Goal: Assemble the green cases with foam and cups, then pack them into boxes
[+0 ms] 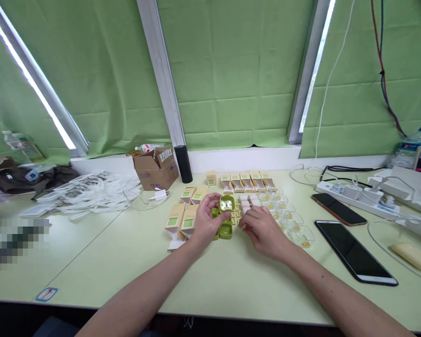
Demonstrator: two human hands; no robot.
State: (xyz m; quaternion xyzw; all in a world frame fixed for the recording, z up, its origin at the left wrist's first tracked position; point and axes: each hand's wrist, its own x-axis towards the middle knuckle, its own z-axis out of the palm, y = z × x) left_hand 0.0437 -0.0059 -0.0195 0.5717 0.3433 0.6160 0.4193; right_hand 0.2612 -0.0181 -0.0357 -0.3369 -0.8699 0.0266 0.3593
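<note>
My left hand point(209, 220) grips a small green square cup point(227, 203) between thumb and fingers, tilted so its hollow faces me. Beneath it on the table sit more green cups point(226, 230), partly covered by that hand. To the right, the fingers of my right hand point(264, 230) are pinched together low over the table; what they hold is hidden. Small yellowish pieces point(233, 218) lie in rows between the two hands. White blocks point(244, 204) stand just beyond my right fingertips. Clear plastic cases with yellow centres point(289, 216) are lined up beside that hand.
Open kraft boxes point(175, 220) stand left of my hands, and more kraft boxes point(245, 181) form a row behind. Farther back are a carton point(156, 168) and a black cylinder point(183, 164). Two phones point(354, 250) and a power strip point(358, 199) lie right; white straps point(91, 192) pile left.
</note>
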